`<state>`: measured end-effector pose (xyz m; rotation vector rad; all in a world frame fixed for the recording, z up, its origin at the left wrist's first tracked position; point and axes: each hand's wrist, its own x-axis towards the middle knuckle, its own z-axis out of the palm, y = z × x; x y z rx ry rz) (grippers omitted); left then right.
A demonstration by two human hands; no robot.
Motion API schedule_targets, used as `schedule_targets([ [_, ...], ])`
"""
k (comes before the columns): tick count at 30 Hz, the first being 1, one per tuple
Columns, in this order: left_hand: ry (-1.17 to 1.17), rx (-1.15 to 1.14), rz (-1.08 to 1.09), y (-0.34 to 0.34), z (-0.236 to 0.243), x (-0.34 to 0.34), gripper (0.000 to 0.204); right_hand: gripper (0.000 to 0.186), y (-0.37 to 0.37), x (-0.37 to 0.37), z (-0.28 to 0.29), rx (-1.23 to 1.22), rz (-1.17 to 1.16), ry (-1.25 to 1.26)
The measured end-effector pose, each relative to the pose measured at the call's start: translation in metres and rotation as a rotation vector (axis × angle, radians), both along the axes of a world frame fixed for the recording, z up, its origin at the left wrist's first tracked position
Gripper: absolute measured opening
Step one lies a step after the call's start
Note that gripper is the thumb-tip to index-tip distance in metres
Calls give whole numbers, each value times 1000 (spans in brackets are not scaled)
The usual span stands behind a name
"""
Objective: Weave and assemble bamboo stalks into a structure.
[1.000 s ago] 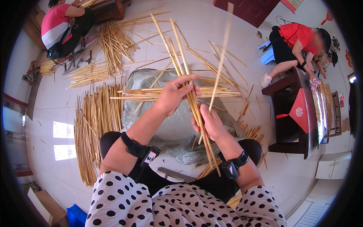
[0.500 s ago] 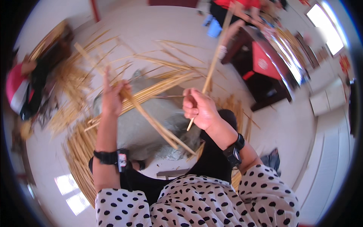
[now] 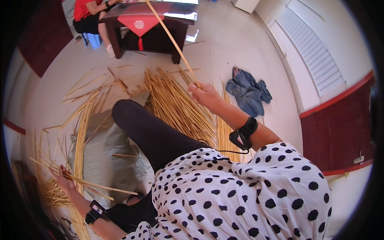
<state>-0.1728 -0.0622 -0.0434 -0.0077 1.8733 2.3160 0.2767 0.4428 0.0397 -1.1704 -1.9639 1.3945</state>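
The right hand (image 3: 206, 94) pinches one long, thin strip (image 3: 170, 38); the left hand (image 3: 64, 178) grips several stiff, straw-coloured strips (image 3: 96, 186).

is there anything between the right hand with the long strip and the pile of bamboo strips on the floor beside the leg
Nothing visible does. The right hand holds one long pale bamboo strip in open air above the heap of yellow bamboo strips; the black-trousered leg lies beside the heap, not across it.

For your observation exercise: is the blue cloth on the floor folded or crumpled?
Crumpled: the blue cloth lies in an uneven, bunched heap beside the sticks.
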Motion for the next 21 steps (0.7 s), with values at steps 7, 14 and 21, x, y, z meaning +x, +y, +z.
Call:
schedule_targets([
  [7,4,-100,83,-10,-5,11,65,35,54,187,-143,261,-265,-668],
  [14,-25,-129,81,-6,-7,18,65,31,39,313,-216,-95,-310,-1047],
  [21,-27,-79,102,-9,-16,2,67,34,13,321,-187,-193,-113,-1008],
])
